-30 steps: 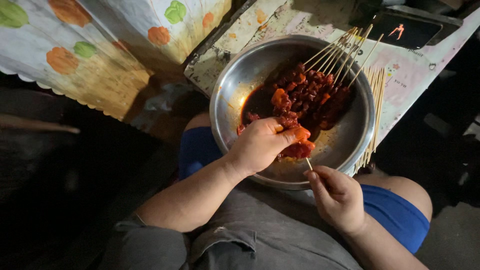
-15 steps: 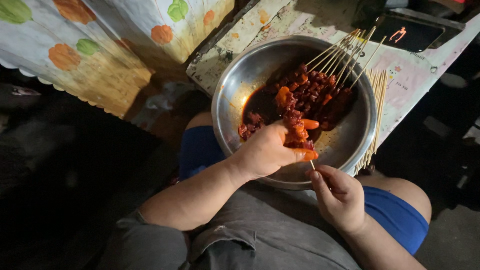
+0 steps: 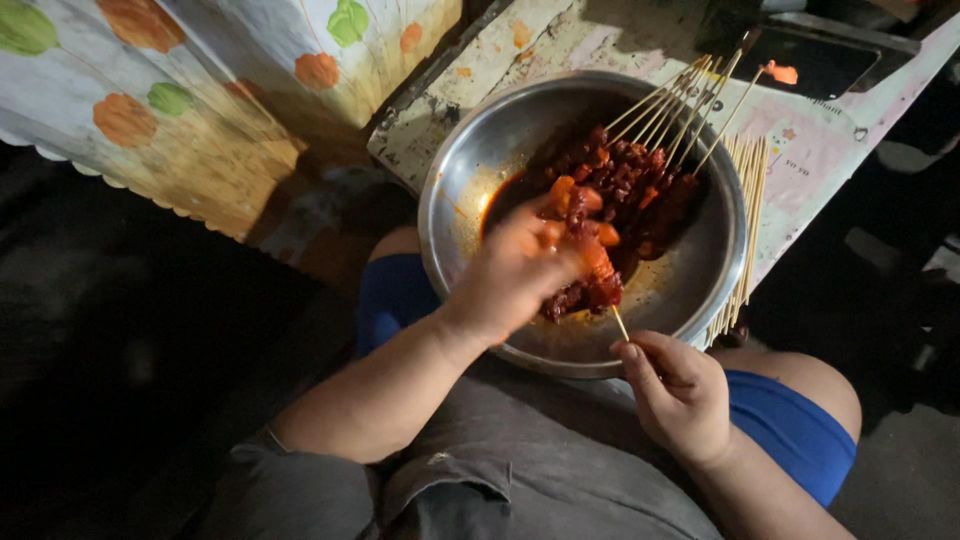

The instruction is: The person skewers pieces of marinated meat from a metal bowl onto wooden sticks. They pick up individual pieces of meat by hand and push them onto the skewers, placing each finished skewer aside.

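Steel bowl (image 3: 470, 215) sits on the person's lap, its far rim at the table edge (image 3: 830, 150). Finished skewers (image 3: 690, 95) lean on that far rim; bare sticks (image 3: 745, 230) lie along the bowl's right rim. Left hand (image 3: 515, 275) reaches over the near rim, fingers closed around red meat pieces (image 3: 590, 265). Right hand (image 3: 680, 395), just outside the near rim, pinches a stick (image 3: 620, 322). The stick's long axis points up and left into the meat; left hand is nearer.

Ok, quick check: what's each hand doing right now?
Left hand: closed on red meat pieces over the metal bowl.
Right hand: pinching the bare end of the skewer.
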